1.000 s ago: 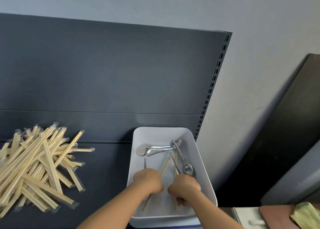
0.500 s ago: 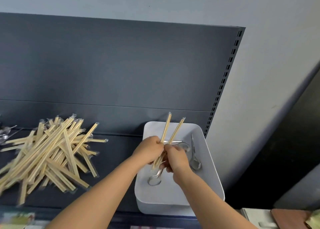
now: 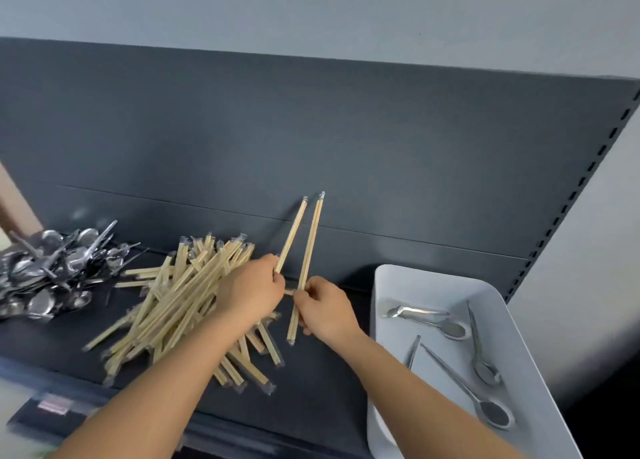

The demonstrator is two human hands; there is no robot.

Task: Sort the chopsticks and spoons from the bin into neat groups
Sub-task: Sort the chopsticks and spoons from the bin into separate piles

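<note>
Far left on the dark grey metal shelf [image 3: 329, 372], a heap of shiny wrapped steel spoons [image 3: 52, 275] is lying loosely tangled, near the pile beside it but not touching. Next along, the pile of pale wooden chopsticks in clear sleeves [image 3: 180, 302] is sprawling in crossed layers, hardly neat as yet.

Above that pile's right edge, the left hand [image 3: 252, 292] is closing around the lower end of one wrapped chopstick pair [image 3: 292, 233], which is tilting up and to the right. Just beside it, the right hand [image 3: 325, 311] is pinching a second wrapped chopstick pair [image 3: 306, 268] near its middle between finger and thumb, the stick standing almost upright.

At the right, the white rectangular plastic bin [image 3: 512, 320] is holding only a few loose steel spoons [image 3: 481, 347].

The risk here, as I judge it: the slick sleeves may be slipping through so light a pinch, and two sticks dropped crosswise would be worsening the scatter. A careless sweep of the left forearm could also be nudging chopsticks off the shelf's front edge.
</note>
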